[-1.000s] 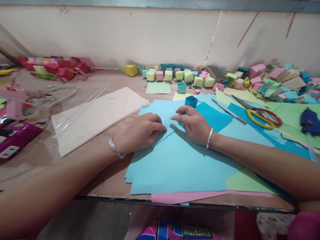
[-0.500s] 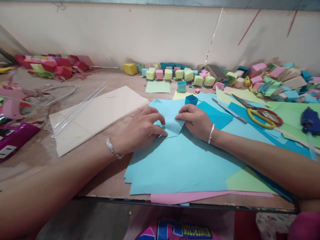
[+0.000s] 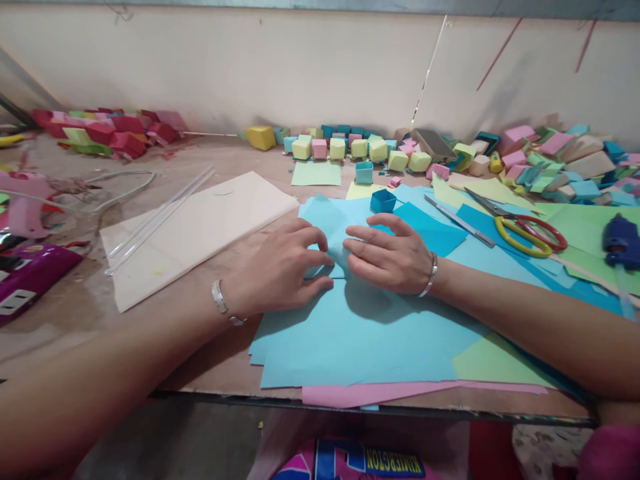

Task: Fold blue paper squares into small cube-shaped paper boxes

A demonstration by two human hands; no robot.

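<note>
A light-blue paper piece (image 3: 325, 208) lies on a larger stack of light-blue sheets (image 3: 360, 347) between my two hands. My left hand (image 3: 287, 263), a silver bangle on its wrist, rests at the piece's left side. Its fingers are bent, and a gap shows between thumb and forefinger. Opposite it, my right hand (image 3: 390, 257) lies palm down over the sheets with fingers stretched out, nothing visible in them. Its thumb is hidden. Just beyond the right hand stands a small dark-blue folded paper box (image 3: 383, 201).
Red-and-yellow-handled scissors (image 3: 523, 233) and a slim metal blade-like tool (image 3: 460, 220) lie to the right, near a blue glue gun (image 3: 620, 240). A cream board (image 3: 210, 227) holds clear sticks (image 3: 160, 223). Several paper cubes (image 3: 337, 148) line the wall.
My right hand has opened, its fingers going from a pinch at the paper to stretched out, and has shifted slightly nearer me. My left thumb has moved a little nearer me.
</note>
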